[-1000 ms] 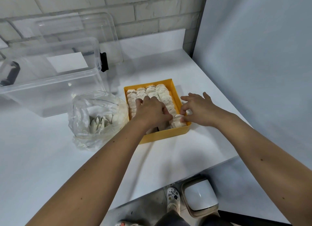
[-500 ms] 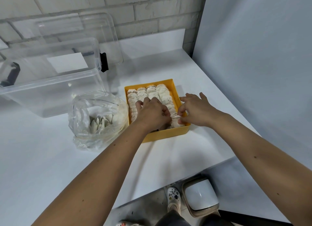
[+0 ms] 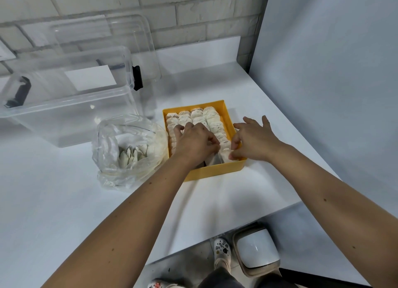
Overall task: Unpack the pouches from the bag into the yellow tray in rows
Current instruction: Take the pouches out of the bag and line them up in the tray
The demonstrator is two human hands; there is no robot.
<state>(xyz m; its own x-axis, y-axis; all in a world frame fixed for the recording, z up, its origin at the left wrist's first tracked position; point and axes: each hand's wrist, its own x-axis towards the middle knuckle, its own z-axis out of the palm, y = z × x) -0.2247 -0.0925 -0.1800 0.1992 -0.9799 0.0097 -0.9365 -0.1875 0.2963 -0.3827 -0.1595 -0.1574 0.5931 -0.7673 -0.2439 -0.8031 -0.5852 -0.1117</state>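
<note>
Your left hand (image 3: 195, 142) and right hand (image 3: 253, 140) both pinch pouches (image 3: 217, 127) at the near end of the yellow tray (image 3: 217, 171), frame centre; squeeze harder and that row could topple; bag (image 3: 129, 150) centre-left still holds more.

— How many trays are out?
— One yellow tray (image 3: 216, 171), with four rows of pouches (image 3: 212, 117) in it. Too tightly packed to count each pouch.
— And bags?
— One clear bag (image 3: 112, 158), just left of the tray, more pouches inside; can't count those either.
— Hands?
— Two. The left hand (image 3: 195, 142) and the right hand (image 3: 255, 140), both at the tray's near end.
— Anything else?
— One clear storage box (image 3: 71, 117) beyond the bag, one lid (image 3: 129, 36) behind it, and one white bin (image 3: 256, 250) on the floor below the tray's table (image 3: 215, 201).
</note>
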